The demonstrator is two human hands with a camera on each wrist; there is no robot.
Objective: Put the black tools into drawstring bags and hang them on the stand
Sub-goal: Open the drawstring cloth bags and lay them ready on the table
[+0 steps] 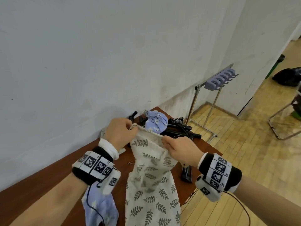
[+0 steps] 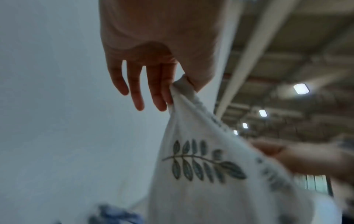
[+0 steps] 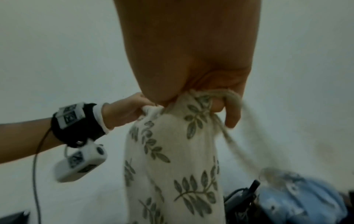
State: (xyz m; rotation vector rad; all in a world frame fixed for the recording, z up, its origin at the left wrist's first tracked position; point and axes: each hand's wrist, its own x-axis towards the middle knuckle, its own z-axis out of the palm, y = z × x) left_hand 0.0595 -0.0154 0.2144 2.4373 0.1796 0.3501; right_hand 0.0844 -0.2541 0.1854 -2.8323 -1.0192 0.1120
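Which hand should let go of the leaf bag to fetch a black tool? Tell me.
Right. The right hand sits nearest the black tools piled behind the leaf-print bag; the left hand pinches the bag's rim and could probably keep holding it.

Held leaf-print bag (image 1: 151,173) screens black tools (image 1: 179,128); right flank seemingly open.

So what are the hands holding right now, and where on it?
Both hold the leaf-print bag by its top hem: left hand one corner, right hand the other.
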